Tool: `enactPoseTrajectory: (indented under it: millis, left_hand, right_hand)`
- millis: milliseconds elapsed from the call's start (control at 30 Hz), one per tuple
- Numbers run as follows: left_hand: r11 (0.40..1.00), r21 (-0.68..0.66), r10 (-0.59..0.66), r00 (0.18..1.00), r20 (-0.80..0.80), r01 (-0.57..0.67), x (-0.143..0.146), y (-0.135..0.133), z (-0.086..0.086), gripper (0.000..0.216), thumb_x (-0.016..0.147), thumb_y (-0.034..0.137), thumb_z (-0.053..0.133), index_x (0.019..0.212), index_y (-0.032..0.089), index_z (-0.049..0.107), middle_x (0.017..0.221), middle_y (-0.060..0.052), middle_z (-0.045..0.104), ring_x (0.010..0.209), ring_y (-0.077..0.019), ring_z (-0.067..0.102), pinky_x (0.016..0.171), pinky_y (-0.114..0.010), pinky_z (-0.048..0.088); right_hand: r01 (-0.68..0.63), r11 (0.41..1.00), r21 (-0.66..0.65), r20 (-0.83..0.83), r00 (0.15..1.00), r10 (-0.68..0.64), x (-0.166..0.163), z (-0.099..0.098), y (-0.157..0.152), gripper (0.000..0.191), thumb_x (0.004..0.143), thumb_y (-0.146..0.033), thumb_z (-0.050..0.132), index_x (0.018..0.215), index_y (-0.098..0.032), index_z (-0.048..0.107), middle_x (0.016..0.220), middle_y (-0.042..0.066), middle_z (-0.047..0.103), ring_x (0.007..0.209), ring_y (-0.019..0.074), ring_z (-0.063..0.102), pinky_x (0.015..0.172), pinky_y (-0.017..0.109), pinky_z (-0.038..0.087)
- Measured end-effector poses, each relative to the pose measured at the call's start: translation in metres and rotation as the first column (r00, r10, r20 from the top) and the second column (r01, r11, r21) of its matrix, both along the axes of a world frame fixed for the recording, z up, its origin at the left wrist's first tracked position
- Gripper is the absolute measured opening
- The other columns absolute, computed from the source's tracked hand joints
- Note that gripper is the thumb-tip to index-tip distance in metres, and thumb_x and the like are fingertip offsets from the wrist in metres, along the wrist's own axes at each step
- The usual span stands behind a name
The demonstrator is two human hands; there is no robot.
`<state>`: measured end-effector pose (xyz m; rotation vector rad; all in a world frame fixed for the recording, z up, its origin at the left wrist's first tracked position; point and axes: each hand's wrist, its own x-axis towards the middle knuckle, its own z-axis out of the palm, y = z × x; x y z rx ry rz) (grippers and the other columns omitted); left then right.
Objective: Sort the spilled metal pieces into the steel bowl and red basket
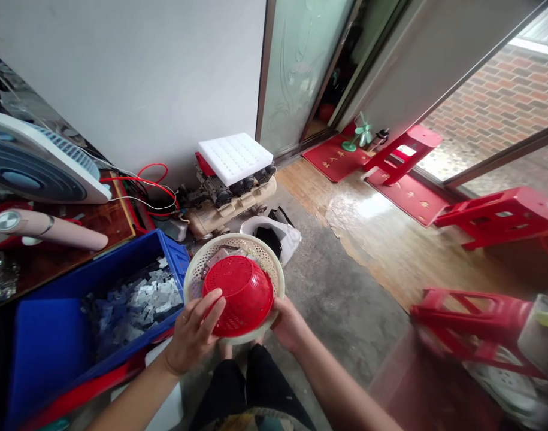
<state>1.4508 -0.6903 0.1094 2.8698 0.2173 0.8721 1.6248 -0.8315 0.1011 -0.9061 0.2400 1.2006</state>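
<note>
A round cream plastic basket (193, 276) with a perforated wall is held out in front of my body. Inside it, a smaller red plastic basket (238, 280) sits upside down over small flat grey pieces (215, 258). My left hand (195, 329) grips at the near left, its fingers bent over the side of the red basket. On the right, my right hand (288, 320) is closed around the cream basket's rim, close to the red basket's edge; its fingertips are hidden beneath.
Left of the baskets stands a blue bin (53, 323) holding many small grey and white pieces. Beyond are an air compressor (238, 200) with a white board (235, 157) on top, and a white bag (289, 239). Red stools (471, 317) stand at right, a fan (35, 161) at left.
</note>
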Motion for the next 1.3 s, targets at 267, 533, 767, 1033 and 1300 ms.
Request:
enactPoseTrajectory:
  millis: [267,533,767,1033,1300]
  left_hand:
    - [0.867,-0.421,0.343,0.932,0.119,-0.265,0.003,0.02,0.0,0.092,0.069,0.037,0.077,0.147,0.021,0.03,0.125,-0.015,0.054,0.111,-0.0281,0.055,0.093,-0.038,0.046]
    - [0.863,-0.397,0.396,0.907,0.146,-0.313,-0.016,0.015,0.003,0.097,0.061,0.038,0.083,0.144,0.023,0.037,0.125,-0.014,0.052,0.108,-0.0302,0.055,0.09,-0.04,0.048]
    - [0.688,-0.636,0.549,0.824,0.141,-0.349,-0.021,0.011,0.004,0.087,0.063,0.035,0.082,0.14,0.024,0.043,0.131,-0.012,0.047,0.117,-0.0304,0.05,0.101,-0.043,0.042]
    - [-0.121,-0.986,0.856,0.49,-0.163,-0.117,-0.02,0.021,0.004,0.049,0.076,0.036,0.069,0.123,0.029,0.057,0.119,-0.002,0.062,0.113,-0.0232,0.057,0.102,-0.041,0.045]
    - [-0.504,-0.829,0.737,0.38,-0.559,-0.243,-0.096,-0.008,-0.032,0.035,0.077,0.034,0.063,0.112,0.028,0.064,0.108,-0.002,0.07,0.105,-0.025,0.064,0.079,-0.033,0.058]
  right_hand:
    - [-0.079,0.997,0.021,-0.025,0.997,0.079,0.009,-0.006,0.011,0.056,0.056,-0.007,0.062,0.111,-0.019,0.061,0.094,0.003,0.074,0.082,0.0231,0.066,0.07,0.031,0.052]
    - [-0.167,0.985,0.048,-0.027,0.985,0.168,-0.002,-0.024,0.015,0.049,0.059,-0.013,0.067,0.108,-0.018,0.061,0.078,0.002,0.072,0.066,0.0219,0.066,0.061,0.033,0.052]
    - [-0.136,0.99,0.039,-0.012,0.991,0.137,0.0,-0.035,0.007,0.064,0.059,-0.008,0.061,0.121,-0.022,0.055,0.099,0.004,0.073,0.087,0.0257,0.067,0.075,0.036,0.052]
    - [-0.081,0.994,-0.074,-0.1,0.992,0.074,-0.009,-0.086,-0.029,0.062,0.058,-0.009,0.06,0.119,-0.021,0.058,0.099,0.005,0.073,0.089,0.0264,0.067,0.08,0.039,0.049]
    - [-0.021,0.94,-0.34,-0.074,0.997,-0.004,-0.017,-0.202,-0.077,0.051,0.052,-0.011,0.062,0.102,-0.02,0.063,0.075,0.0,0.07,0.066,0.0203,0.063,0.061,0.029,0.047]
